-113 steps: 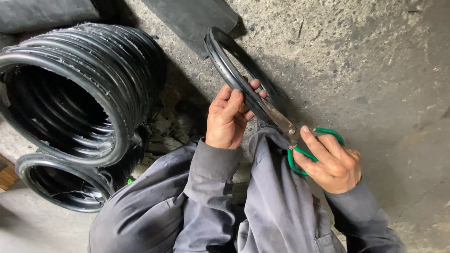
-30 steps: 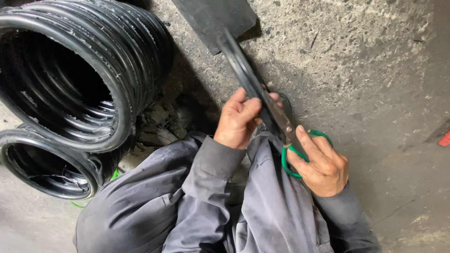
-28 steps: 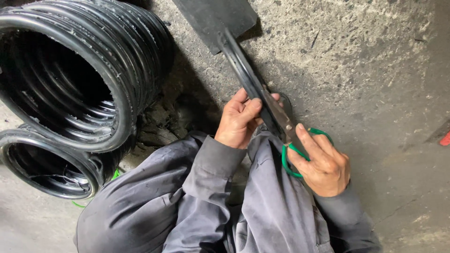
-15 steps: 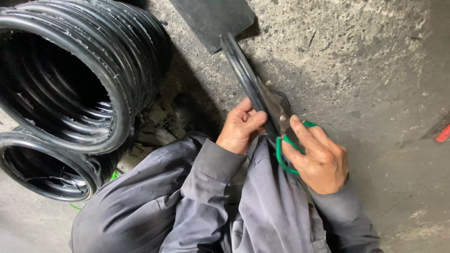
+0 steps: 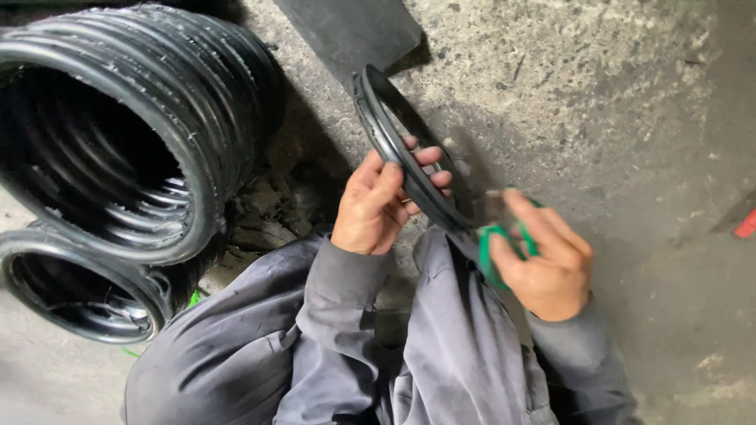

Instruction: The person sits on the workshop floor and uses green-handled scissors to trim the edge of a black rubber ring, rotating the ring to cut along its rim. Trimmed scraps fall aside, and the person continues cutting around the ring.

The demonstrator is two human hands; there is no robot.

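Observation:
My left hand (image 5: 376,203) grips a black rubber ring (image 5: 383,130) by its lower edge, holding it tilted on edge above the concrete floor. My right hand (image 5: 543,262) is closed on green-handled scissors (image 5: 496,240), whose blades meet the ring's lower end just right of my left fingers. The blades are blurred and mostly hidden behind the ring and my fingers. Both arms wear grey sleeves.
A large coil of black ribbed hose (image 5: 118,134) lies at the left, with a smaller coil (image 5: 79,291) below it. A flat black sheet (image 5: 350,31) lies at the top on the rough concrete floor (image 5: 614,118). A red object (image 5: 746,224) shows at the right edge.
The ring has turned, so its open loop now shows instead of a thin edge. My right hand with the scissors has shifted slightly against the ring's lower end.

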